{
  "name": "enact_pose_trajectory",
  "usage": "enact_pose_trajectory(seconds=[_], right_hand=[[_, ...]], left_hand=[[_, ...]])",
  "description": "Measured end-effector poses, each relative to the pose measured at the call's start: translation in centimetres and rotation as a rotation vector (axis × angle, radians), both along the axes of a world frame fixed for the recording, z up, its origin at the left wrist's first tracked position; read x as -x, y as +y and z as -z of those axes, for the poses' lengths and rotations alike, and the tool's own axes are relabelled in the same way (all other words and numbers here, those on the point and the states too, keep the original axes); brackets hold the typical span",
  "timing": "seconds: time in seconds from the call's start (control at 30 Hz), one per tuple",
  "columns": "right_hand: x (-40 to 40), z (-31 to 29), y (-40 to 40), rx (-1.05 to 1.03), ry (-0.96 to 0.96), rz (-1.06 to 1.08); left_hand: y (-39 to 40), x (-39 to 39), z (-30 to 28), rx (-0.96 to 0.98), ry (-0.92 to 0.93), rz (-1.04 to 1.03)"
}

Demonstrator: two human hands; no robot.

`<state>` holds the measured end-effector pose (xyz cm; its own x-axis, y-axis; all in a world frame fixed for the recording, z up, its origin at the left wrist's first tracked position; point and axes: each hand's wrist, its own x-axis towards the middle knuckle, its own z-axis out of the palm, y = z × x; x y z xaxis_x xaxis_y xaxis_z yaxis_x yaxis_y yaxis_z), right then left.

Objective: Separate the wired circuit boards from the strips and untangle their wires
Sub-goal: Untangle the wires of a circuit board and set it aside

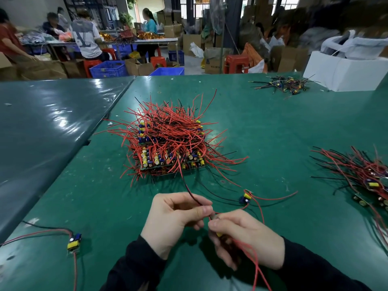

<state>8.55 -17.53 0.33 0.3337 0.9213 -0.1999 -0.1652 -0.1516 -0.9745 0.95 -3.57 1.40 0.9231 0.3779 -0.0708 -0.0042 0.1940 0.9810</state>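
Red-and-black wire pair [190, 191], lower centre, pinched in left hand [175, 219]; small circuit board [219, 233] gripped in curled right hand [245, 238]; wired board pile [168, 141] mid-frame on green table [273, 127].

pile of board strips [168, 148]: red-wired tangle, table centre | loose board [245, 198]: just beside it, wires splayed

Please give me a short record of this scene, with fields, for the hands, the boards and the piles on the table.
left hand: pinches a red and black wire pair that leads up into the big pile
right hand: grips a small board with red wires hanging down
big pile: strips of boards under tangled red wires, table centre
loose board, left: lies alone, wires attached
loose board, centre: lies just beyond the hands
second pile: right edge
small pile: far right, beside a white box
table: green cover
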Motion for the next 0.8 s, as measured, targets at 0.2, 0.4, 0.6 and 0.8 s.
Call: enact_pose_trajectory(seconds=[0.2, 0.4, 0.6, 0.8], right_hand=[[-0.4, -0.6, -0.4, -0.050, 0.111, -0.129], [0.2, -0.6, -0.2, 0.010, 0.026, -0.152], [0.7, -0.2, -0.2, -0.050, -0.063, -0.062], [0.6, -0.2, -0.2, -0.050, 0.015, -0.099]], left_hand=[[0.7, 0.1, -0.5, 0.250, -0.027, 0.007], [0.6, 0.3, -0.9, 0.235, 0.001, 0.013], [0.1, -0.2, -0.1, -0.070, -0.087, -0.254], [0.4, -0.3, 0.0, 0.031, -0.036, -0.234]])
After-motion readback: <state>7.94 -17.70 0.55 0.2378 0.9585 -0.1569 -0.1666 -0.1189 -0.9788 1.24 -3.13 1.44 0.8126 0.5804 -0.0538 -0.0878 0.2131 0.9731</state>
